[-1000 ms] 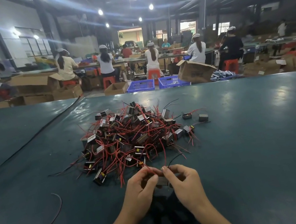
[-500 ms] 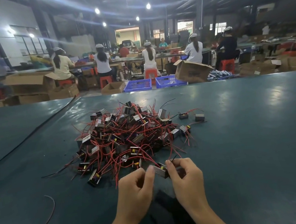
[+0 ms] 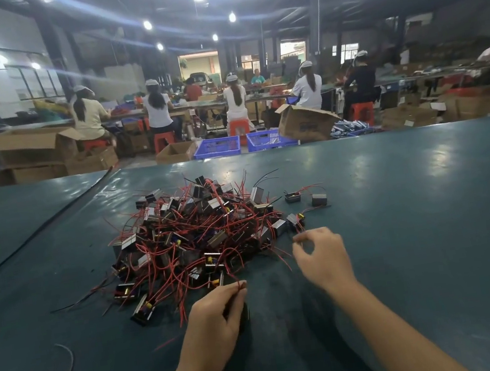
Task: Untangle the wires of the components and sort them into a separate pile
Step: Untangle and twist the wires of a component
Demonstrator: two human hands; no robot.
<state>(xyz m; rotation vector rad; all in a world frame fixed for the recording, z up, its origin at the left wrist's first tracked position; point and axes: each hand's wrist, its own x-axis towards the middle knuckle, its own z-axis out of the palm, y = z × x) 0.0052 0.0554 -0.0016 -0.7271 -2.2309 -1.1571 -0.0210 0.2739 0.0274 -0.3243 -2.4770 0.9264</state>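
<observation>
Your left hand (image 3: 214, 320) sits at the near edge of the tangled pile (image 3: 200, 233). Its thumb and fingers are pinched on a red wire (image 3: 241, 284) that runs back up into the heap. A dark component (image 3: 243, 314) shows just under those fingers, so this looks like the piece you are freeing. Your right hand (image 3: 323, 258) is to the right and a little farther off, by the pile's near-right corner. Its thumb and forefinger are closed into a ring on what looks like a wire tip (image 3: 299, 237), too fine to tell which component it belongs to.

To do this step well, pinch with the left hand close to the component's body, so any pull goes into the body and not into the place where the wire joins it. With the right hand, follow one lead to its free end and draw it out from under the loops that cross it. Do not haul it sideways: a hard tug would likely drag neighbours along and tighten the knot. If it snags, give slack and lift the crossing loop over.

The two separate components (image 3: 292, 197) on the green table (image 3: 418, 223), just right of the heap's far side, look like the start of the sorted pile. Set this one beside them, with its wires pointing away from the tangle. Most of the heap is not yet sorted.
</observation>
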